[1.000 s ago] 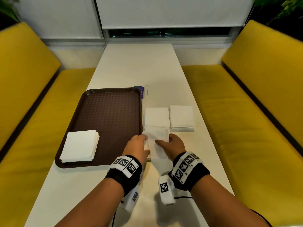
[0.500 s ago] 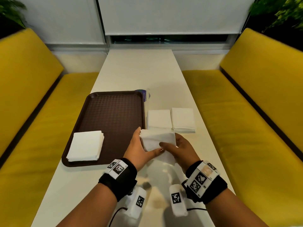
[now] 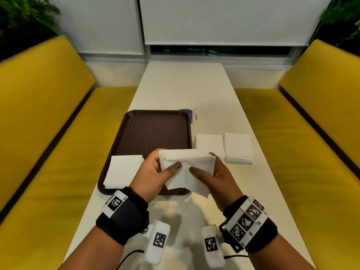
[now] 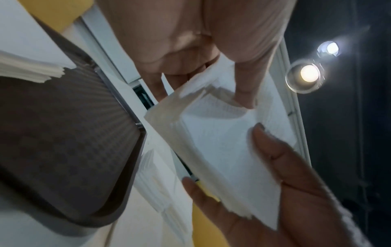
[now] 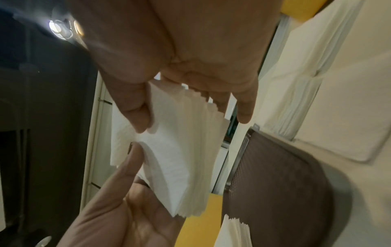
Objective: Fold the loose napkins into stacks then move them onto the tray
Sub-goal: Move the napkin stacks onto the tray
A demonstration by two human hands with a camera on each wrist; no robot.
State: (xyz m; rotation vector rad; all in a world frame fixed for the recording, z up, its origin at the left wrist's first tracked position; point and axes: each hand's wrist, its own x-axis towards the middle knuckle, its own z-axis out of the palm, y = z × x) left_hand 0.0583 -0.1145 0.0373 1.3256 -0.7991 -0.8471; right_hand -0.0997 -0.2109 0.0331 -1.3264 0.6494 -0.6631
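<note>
Both hands hold a sheaf of white napkins (image 3: 188, 170) in the air above the near right corner of the brown tray (image 3: 153, 131). My left hand (image 3: 155, 172) grips its left side, thumb on top, fingers behind. On the right side my right hand (image 3: 212, 172) grips it the same way. Both wrist views show the napkins (image 4: 222, 142) (image 5: 180, 158) fanned at the edges between thumbs and fingers. One folded stack (image 3: 122, 170) lies on the tray's near left corner. Two folded stacks (image 3: 209, 145) (image 3: 237, 148) lie on the white table (image 3: 185, 88) right of the tray.
Yellow bench seats (image 3: 58, 143) (image 3: 303, 143) flank the narrow table on both sides. A small purple-and-white object (image 3: 191, 115) sits at the tray's far right corner. White window blinds close off the far end.
The hands have lifted the napkins off the table, where they first lay pressed flat, and raised them up and slightly left over the tray's corner. The head view has tilted up.
</note>
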